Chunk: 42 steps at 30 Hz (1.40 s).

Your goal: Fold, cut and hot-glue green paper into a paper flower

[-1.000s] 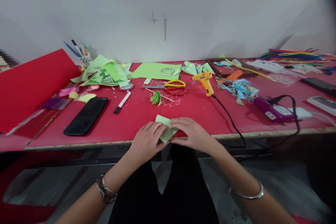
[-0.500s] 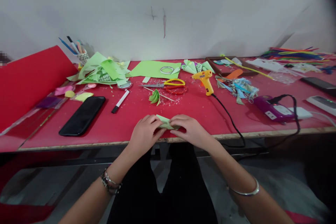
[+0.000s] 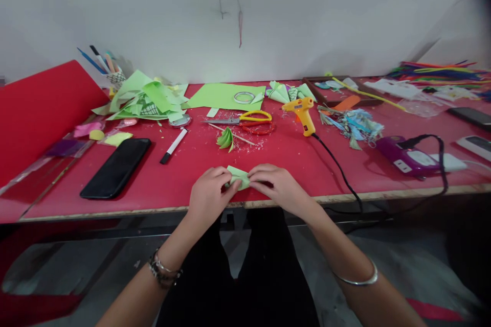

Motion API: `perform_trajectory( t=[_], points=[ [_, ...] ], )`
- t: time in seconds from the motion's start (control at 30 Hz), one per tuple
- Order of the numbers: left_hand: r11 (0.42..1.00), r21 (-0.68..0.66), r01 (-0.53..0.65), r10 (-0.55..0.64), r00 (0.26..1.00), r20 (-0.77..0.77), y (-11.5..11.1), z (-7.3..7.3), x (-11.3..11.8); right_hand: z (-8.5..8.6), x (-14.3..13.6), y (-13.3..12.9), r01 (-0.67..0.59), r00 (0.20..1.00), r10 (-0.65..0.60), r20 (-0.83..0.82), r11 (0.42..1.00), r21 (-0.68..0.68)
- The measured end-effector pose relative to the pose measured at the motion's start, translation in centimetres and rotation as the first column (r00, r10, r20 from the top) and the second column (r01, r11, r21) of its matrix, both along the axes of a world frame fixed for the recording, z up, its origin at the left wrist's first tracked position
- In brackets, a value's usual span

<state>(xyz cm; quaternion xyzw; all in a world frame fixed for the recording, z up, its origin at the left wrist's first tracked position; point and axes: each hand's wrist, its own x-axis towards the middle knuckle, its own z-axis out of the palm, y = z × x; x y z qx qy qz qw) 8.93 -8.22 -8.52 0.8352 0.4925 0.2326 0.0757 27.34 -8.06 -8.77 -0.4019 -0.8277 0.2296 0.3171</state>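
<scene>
A small folded piece of light green paper [image 3: 238,177] sits at the near edge of the red table [image 3: 184,173], pinched between both hands. The left hand [image 3: 209,195] grips its left end with curled fingers; the right hand [image 3: 278,187] pinches its right end. Just beyond lies a green folded paper fan [image 3: 226,139]; far right of it, a yellow glue gun [image 3: 302,113].

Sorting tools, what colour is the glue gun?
Yellow-orange glue gun, black cord; head view.

Light is even and soft, with weak shadows behind things. The middle is sharp; edges are bent, blurred, and the top right corner is dark.
</scene>
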Motion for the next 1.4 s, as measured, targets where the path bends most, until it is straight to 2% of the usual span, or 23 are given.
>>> perform_trajectory(
  t=[0.2, 0.43, 0.83, 1.07, 1.4],
  points=[
    [0.999, 0.047, 0.008, -0.007, 1.000, -0.030, 0.23, -0.28, 0.02, -0.05, 0.64, -0.76, 0.165, 0.985, -0.167, -0.047, 0.985, -0.051],
    [0.998, 0.058, -0.006, 0.007, 1.000, -0.013, 0.24, -0.41, -0.01, 0.05, 0.82, -0.85, 0.207, 0.976, -0.211, -0.055, 0.976, -0.071],
    [0.997, 0.011, -0.072, 0.072, 0.997, -0.002, 0.04, -0.12, 0.38, 0.16, 0.31, -0.86, 0.368, 0.929, -0.367, 0.037, 0.929, -0.030],
    [0.993, -0.014, -0.119, 0.120, 0.992, 0.039, -0.04, -0.10, 0.30, -0.35, 0.16, -1.04, 0.399, 0.916, -0.398, 0.050, 0.917, 0.001],
    [0.975, -0.020, -0.220, 0.221, 0.975, 0.034, -0.46, -0.12, 0.86, -0.21, -0.05, -1.08, 0.413, 0.910, -0.411, 0.060, 0.910, -0.027]
  ],
)
